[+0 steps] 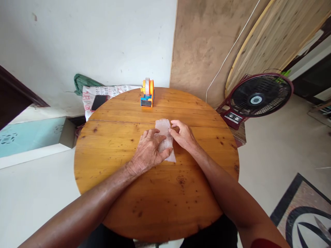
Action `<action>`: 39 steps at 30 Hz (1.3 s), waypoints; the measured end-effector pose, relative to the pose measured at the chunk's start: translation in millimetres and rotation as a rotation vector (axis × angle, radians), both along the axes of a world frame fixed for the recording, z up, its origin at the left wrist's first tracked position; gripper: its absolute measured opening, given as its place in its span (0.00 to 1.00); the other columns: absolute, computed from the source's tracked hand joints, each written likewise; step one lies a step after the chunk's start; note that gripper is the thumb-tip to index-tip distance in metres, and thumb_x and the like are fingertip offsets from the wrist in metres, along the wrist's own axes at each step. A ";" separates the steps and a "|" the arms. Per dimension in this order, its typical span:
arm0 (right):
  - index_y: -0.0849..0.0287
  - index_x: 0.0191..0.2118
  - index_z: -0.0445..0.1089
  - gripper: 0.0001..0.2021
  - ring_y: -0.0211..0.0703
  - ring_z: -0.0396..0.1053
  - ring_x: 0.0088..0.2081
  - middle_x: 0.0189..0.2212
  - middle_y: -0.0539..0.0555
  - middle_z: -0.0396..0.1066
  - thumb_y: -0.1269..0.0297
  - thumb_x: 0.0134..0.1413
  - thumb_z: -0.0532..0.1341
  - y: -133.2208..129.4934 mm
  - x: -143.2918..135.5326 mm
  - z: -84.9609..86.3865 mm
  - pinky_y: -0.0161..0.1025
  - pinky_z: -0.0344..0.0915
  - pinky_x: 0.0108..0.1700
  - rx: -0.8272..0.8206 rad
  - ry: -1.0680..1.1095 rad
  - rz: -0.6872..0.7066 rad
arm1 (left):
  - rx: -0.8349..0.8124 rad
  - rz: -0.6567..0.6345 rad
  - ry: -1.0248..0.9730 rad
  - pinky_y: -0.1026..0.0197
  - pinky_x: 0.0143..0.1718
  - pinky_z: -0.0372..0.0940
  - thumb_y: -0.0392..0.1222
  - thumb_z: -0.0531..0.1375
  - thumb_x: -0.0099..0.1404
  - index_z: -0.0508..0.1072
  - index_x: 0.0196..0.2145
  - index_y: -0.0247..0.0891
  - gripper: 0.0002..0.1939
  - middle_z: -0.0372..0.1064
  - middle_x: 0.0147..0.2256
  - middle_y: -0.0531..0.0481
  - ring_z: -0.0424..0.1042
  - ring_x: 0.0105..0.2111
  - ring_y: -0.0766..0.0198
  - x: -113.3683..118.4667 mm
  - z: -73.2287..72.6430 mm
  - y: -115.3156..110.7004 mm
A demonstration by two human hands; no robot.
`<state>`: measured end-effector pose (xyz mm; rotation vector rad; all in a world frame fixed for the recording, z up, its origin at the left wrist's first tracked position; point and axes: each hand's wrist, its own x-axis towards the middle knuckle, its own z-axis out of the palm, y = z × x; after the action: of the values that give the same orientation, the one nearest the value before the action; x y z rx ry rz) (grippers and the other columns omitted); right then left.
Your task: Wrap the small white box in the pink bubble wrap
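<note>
A folded strip of whitish, translucent plastic, which looks like bubble wrap [163, 127], lies lengthwise on the round wooden table [116, 155]. My left hand [151, 146] rests over its left side and middle, fingers spread and thumb stretched across the lower part. At the strip's upper right edge is my right hand [183, 134]. Its thumb tip touches or nearly touches that edge, and the bent fingers stand apart from the thumb. Whether anything is inside the folded strip cannot be seen.
An orange and blue tape dispenser [148, 93] with a roll of tape stands at the table's far edge. Behind the table's left side lies a printed white sack [116, 90] with a dark flat object [99, 102]. A dark red fan [256, 98] stands beyond the right edge.
</note>
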<state>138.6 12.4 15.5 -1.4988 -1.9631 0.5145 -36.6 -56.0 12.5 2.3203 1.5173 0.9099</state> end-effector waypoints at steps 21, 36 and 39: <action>0.60 0.27 0.67 0.08 0.28 0.50 0.10 0.09 0.42 0.57 0.64 0.56 0.60 16.3 -12.9 23.4 0.29 0.44 0.11 -0.615 0.419 0.060 | 0.002 0.163 0.027 0.50 0.45 0.64 0.53 0.63 0.56 0.68 0.42 0.32 0.23 0.66 0.38 0.42 0.66 0.41 0.51 4.9 6.7 -5.9; 0.59 0.31 0.69 0.05 0.31 0.52 0.11 0.10 0.41 0.55 0.64 0.52 0.62 17.4 -19.5 13.9 0.30 0.43 0.13 -0.539 0.330 0.064 | -0.049 0.026 -0.057 0.51 0.44 0.67 0.49 0.59 0.61 0.70 0.40 0.35 0.15 0.65 0.41 0.42 0.67 0.41 0.55 4.7 6.1 -7.7; 0.59 0.28 0.68 0.07 0.31 0.54 0.13 0.11 0.42 0.57 0.61 0.49 0.64 22.1 -21.9 7.6 0.31 0.47 0.17 -0.470 0.253 0.056 | -0.106 0.074 -0.082 0.52 0.41 0.68 0.49 0.61 0.59 0.66 0.46 0.35 0.20 0.64 0.40 0.44 0.67 0.40 0.56 5.9 7.6 -8.5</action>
<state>116.6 34.5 23.1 -1.5566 -1.7628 1.1948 -30.7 -64.5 20.1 2.1402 1.5865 0.9067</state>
